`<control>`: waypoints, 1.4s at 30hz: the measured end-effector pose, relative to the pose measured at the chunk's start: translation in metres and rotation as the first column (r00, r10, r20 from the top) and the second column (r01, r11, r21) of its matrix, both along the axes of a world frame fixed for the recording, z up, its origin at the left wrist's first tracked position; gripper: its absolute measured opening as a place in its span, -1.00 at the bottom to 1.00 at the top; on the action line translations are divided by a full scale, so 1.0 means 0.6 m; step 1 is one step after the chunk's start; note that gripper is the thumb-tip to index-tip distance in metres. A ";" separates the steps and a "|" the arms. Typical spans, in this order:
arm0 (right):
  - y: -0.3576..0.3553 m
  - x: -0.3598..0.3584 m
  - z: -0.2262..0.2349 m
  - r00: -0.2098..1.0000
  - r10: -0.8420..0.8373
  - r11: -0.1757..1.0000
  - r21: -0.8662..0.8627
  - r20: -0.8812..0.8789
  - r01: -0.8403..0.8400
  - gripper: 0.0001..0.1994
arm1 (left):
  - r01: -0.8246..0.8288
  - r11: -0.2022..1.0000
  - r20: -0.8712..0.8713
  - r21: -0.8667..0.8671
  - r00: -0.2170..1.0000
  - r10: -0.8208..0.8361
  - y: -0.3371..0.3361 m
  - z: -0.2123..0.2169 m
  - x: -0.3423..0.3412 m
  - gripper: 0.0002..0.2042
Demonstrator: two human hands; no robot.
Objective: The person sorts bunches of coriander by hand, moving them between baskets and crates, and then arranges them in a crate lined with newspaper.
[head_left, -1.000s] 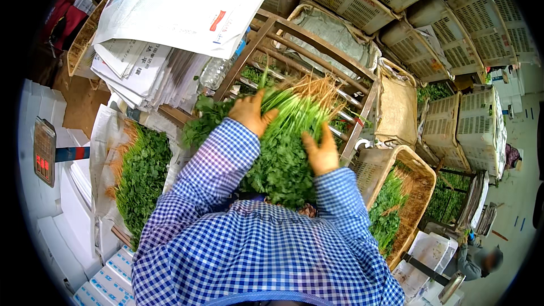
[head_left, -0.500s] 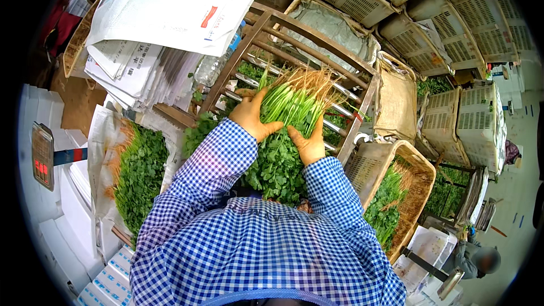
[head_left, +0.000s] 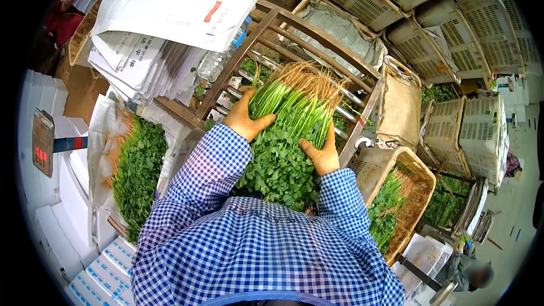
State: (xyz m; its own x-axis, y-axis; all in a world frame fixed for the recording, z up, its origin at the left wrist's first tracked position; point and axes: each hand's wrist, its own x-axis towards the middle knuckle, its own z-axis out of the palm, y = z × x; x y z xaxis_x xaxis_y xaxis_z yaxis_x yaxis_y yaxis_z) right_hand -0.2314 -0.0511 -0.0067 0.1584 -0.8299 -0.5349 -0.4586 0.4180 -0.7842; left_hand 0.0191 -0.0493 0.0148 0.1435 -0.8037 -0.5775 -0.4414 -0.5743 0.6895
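Note:
A big bunch of coriander [head_left: 283, 161] lies before me at the slatted metal rack, its pale brown roots pointing away and its leaves toward my body. My left hand [head_left: 243, 118], in an orange-yellow glove, clasps the left side of the stems, thumb on top. On the opposite side my gloved right hand [head_left: 322, 152] presses in, thumb also over the greens. Most fingers of both hands are hidden behind the bunch. Its leafy end almost touches my checked jacket.
Another coriander pile [head_left: 141, 173] rests on paper to the left, near a scale display [head_left: 43, 143]. Stacked newspapers [head_left: 141, 71] and a plastic bottle [head_left: 211, 67] flank the metal rack [head_left: 326, 42]. A crate [head_left: 424, 184] of greens stands right; stacked crates [head_left: 436, 51] rise beyond.
My hands have moved farther apart, and the bunch between them looks wider, with its roots lined up more evenly. The whole view has shifted slightly.

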 end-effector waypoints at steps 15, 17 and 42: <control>0.010 0.001 -0.126 0.946 0.021 0.981 -0.190 0.322 0.042 -0.04 | 0.053 0.992 0.103 -0.111 0.994 -0.041 0.039 -0.036 -0.056 -0.04; 0.013 -0.006 -0.134 0.976 0.018 0.978 -0.206 0.217 0.028 -0.02 | 0.070 0.997 0.093 -0.042 0.994 -0.066 0.045 -0.019 -0.052 -0.04; 0.395 0.550 0.056 0.519 0.759 0.636 -0.277 0.394 -0.720 0.00 | -0.741 0.491 -0.155 -0.459 0.611 0.777 0.711 0.017 0.316 0.01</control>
State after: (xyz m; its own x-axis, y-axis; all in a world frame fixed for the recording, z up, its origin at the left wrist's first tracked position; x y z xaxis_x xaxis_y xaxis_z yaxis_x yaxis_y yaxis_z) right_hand 0.0986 0.1857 0.0267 0.9262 -0.3330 -0.1768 -0.1778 0.0277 -0.9837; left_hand 0.2085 0.3773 0.0248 0.8447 -0.5111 -0.1588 -0.0373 -0.3522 0.9352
